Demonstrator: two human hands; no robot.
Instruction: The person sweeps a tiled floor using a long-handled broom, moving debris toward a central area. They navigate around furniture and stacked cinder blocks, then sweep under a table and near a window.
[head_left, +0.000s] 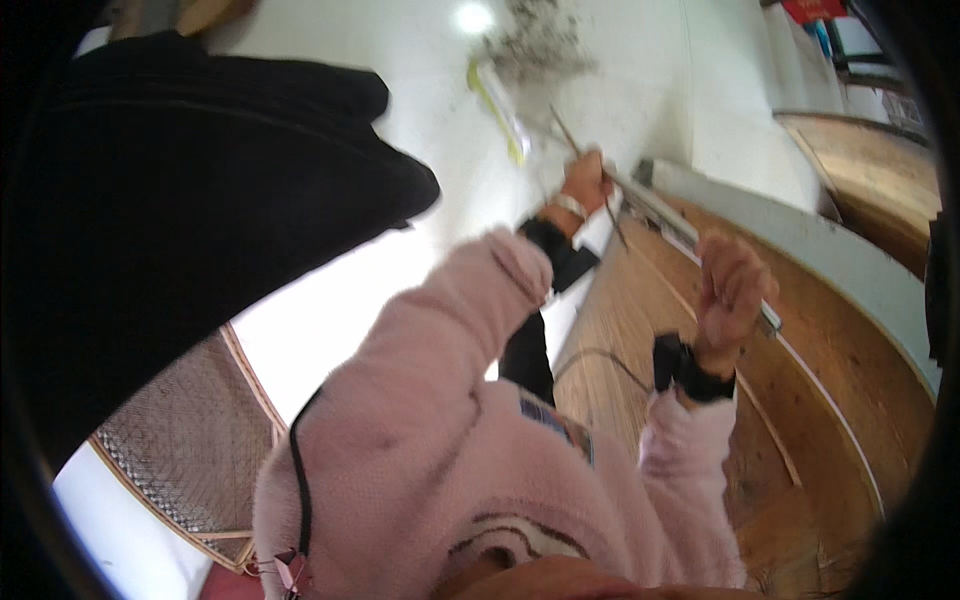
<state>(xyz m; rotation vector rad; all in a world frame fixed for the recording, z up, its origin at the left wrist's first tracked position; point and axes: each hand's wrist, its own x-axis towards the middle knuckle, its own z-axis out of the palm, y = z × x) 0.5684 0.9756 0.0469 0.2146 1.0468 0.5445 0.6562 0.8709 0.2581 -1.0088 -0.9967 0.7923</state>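
My left hand (589, 180) is closed around the long pale handle (660, 210) of a floor-cleaning tool, near its lower part. A thin brown stick (564, 127) crosses the handle at the same hand and seems held with it. My right hand (731, 289) has its fingers curled around the handle close to its upper end. The tool's white and yellow-green head (499, 112) rests at the floor; whether it is a broom or a mop cannot be told. A patch of grey dust and debris (536, 41) lies on the pale floor just beyond the head.
A large black cloth or garment (210, 165) fills the left side. Below it stands a wooden-framed piece with mesh (195, 427). Curved-looking brown wooden furniture (795, 397) with a pale edge is close on the right, with a cable (600, 352) near it. Another wooden piece (870, 172) stands farther right.
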